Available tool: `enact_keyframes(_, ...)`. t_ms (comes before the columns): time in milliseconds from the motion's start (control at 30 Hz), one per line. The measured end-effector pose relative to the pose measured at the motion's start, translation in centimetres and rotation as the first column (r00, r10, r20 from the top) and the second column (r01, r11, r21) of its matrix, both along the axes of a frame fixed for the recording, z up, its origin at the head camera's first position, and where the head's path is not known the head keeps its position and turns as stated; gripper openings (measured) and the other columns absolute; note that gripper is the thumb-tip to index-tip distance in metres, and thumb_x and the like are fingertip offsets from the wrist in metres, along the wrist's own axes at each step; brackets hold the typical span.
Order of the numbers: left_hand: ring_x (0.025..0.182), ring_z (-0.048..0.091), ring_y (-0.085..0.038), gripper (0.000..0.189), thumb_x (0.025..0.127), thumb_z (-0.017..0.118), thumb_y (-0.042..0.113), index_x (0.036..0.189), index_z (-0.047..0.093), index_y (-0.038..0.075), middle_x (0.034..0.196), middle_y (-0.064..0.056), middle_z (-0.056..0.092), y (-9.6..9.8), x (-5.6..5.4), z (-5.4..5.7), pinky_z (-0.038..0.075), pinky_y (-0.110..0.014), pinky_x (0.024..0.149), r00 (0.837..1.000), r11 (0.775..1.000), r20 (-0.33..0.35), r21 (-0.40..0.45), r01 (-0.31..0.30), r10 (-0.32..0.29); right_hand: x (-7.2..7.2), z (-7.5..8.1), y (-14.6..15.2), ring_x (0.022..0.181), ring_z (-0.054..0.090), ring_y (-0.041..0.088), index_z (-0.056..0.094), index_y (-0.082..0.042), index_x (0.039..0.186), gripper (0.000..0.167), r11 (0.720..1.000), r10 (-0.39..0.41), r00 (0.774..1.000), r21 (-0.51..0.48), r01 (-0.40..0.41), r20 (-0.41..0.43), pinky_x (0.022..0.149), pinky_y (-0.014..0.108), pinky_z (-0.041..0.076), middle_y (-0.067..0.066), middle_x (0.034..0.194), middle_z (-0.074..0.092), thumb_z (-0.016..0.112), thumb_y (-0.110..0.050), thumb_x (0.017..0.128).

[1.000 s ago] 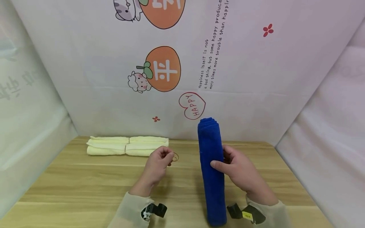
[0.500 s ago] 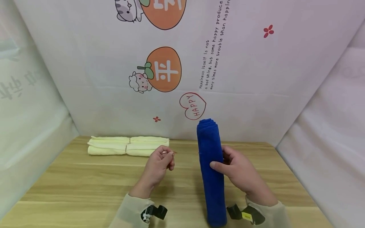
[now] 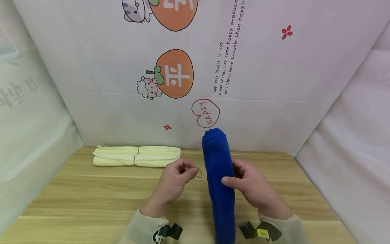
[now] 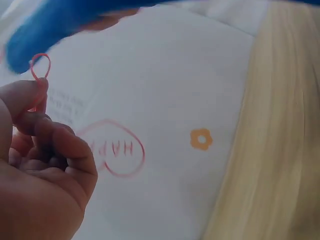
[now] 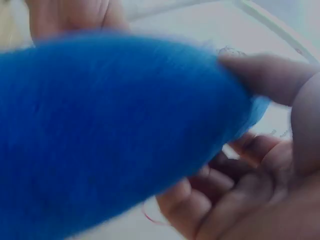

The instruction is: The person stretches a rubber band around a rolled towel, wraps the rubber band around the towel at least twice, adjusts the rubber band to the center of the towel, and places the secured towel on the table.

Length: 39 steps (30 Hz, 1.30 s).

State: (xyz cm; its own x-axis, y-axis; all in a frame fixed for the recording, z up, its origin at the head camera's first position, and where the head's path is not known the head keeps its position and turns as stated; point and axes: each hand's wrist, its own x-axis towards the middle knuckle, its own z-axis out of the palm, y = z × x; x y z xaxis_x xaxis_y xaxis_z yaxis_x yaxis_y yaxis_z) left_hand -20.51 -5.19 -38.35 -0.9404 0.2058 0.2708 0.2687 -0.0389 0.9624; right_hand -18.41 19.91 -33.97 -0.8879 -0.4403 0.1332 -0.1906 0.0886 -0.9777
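Observation:
A long rolled blue towel [image 3: 218, 183] stands tilted in front of me, its layered end at the top. My right hand [image 3: 254, 186] grips it from the right side, thumb across the front and fingers behind. In the right wrist view the blue towel [image 5: 110, 130] fills much of the picture between thumb and fingers. My left hand [image 3: 175, 181] pinches a thin rubber band [image 3: 199, 173] between thumb and forefinger, just left of the towel and apart from it. Seen from the left wrist, the reddish rubber band [image 4: 41, 66] sticks up as a small loop above the fingertips.
A pale yellow rolled towel [image 3: 115, 157], tied round its middle with a thin band, lies at the back left of the wooden table [image 3: 76, 200]. A white printed backdrop [image 3: 259, 112] rises behind, with white cloth walls on both sides.
My left hand has moved right and slightly nearer, bringing the rubber band closer to the blue towel. My right hand has shifted the towel slightly left.

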Motion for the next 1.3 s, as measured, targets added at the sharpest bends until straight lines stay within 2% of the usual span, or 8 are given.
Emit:
enact_keyframes(133, 0.063, 0.047, -0.015, 0.012, 0.095, 0.071, 0.015, 0.094, 0.069, 0.003, 0.073, -0.006, 0.054, 1.1, 1.0, 0.8, 0.04, -0.023, 0.057, 0.997, 1.0, -0.075, 0.005, 0.01, -0.009, -0.1, -0.5, 0.1, 0.108, 0.062, 0.032, 0.051, 0.001, 0.137, 0.038, 0.901, 0.301, 0.953, -0.337, -0.275, 0.028, 0.09, 0.047, 0.052, 0.021, 0.124, 0.058, 0.053, 0.002, 0.1)
enact_keyframes(300, 0.061, 0.047, -0.015, 0.006, 0.094, 0.07, 0.008, 0.092, 0.068, 0.003, 0.072, -0.006, 0.055, 1.9, 1.7, 1.2, 0.04, -0.022, 0.056, 0.994, 0.999, -0.105, 0.012, -0.033, 0.034, -0.5, -1.0, -0.2, 0.108, 0.064, 0.029, 0.055, 0.0, 0.133, 0.033, 0.765, 0.5, 0.866, -0.483, -0.426, 0.028, 0.09, 0.043, 0.053, 0.02, 0.127, 0.061, 0.047, 0.004, 0.101)
enact_keyframes(600, 0.066, 0.052, -0.017, 0.006, 0.093, 0.066, -0.001, 0.088, 0.066, 0.002, 0.072, -0.006, 0.055, 2.1, 1.8, 1.1, 0.048, -0.024, 0.062, 0.996, 0.999, -0.089, 0.039, 0.012, -0.008, -0.8, -1.4, -0.7, 0.095, 0.068, 0.019, 0.063, -0.002, 0.122, 0.03, 0.748, 0.529, 0.846, -0.504, -0.432, 0.06, 0.085, 0.036, 0.055, 0.009, 0.11, 0.069, 0.042, 0.005, 0.101)
enact_keyframes(767, 0.073, 0.056, -0.018, 0.021, 0.1, 0.061, 0.012, 0.084, 0.062, -0.001, 0.075, -0.006, 0.058, 1.4, 1.5, 1.1, 0.048, -0.027, 0.068, 0.98, 0.968, 0.006, 0.153, 0.197, -0.2, -1.0, -1.4, -0.3, 0.092, 0.069, 0.019, 0.066, -0.004, 0.117, 0.033, 0.75, 0.523, 0.848, -0.514, -0.416, 0.078, 0.083, 0.035, 0.056, 0.008, 0.106, 0.071, 0.04, 0.007, 0.1)
enact_keyframes(900, 0.084, 0.059, -0.019, 0.031, 0.107, 0.048, 0.017, 0.078, 0.058, 0.008, 0.079, -0.002, 0.059, 0.7, 1.2, 1.0, 0.047, -0.029, 0.078, 0.906, 0.851, -0.038, 0.328, 0.411, -0.422, -1.1, -1.5, 0.0, 0.091, 0.069, 0.018, 0.067, -0.004, 0.115, 0.035, 0.759, 0.506, 0.857, -0.52, -0.392, 0.093, 0.082, 0.034, 0.056, 0.007, 0.104, 0.071, 0.039, 0.007, 0.099)
enact_keyframes(1033, 0.097, 0.06, -0.021, 0.038, 0.11, 0.033, 0.017, 0.083, 0.059, 0.013, 0.088, 0.001, 0.063, 0.3, 1.1, 0.8, 0.044, -0.034, 0.094, 0.808, 0.652, -0.186, 0.504, 0.567, -0.559, -1.1, -1.6, 0.1, 0.091, 0.069, 0.019, 0.068, -0.004, 0.115, 0.034, 0.78, 0.484, 0.868, -0.503, -0.371, 0.11, 0.084, 0.036, 0.055, 0.008, 0.104, 0.071, 0.04, 0.008, 0.098)
enact_keyframes(1167, 0.098, 0.062, -0.02, 0.043, 0.107, 0.023, 0.008, 0.1, 0.065, 0.009, 0.098, -0.001, 0.068, 0.4, 1.1, 0.7, 0.041, -0.036, 0.101, 0.734, 0.478, -0.329, 0.589, 0.651, -0.595, -1.1, -1.8, -0.2, 0.093, 0.069, 0.02, 0.068, -0.004, 0.116, 0.033, 0.794, 0.475, 0.872, -0.483, -0.368, 0.118, 0.085, 0.038, 0.055, 0.009, 0.106, 0.071, 0.043, 0.007, 0.098)
enact_keyframes(1300, 0.086, 0.066, -0.012, 0.053, 0.102, 0.019, -0.009, 0.12, 0.067, 0.006, 0.119, -0.006, 0.068, 0.8, 1.0, 0.4, 0.048, -0.033, 0.096, 0.698, 0.4, -0.407, 0.603, 0.69, -0.589, -1.1, -1.8, -0.3, 0.094, 0.069, 0.021, 0.067, -0.004, 0.118, 0.032, 0.801, 0.48, 0.872, -0.456, -0.389, 0.099, 0.086, 0.039, 0.055, 0.009, 0.107, 0.07, 0.044, 0.006, 0.098)
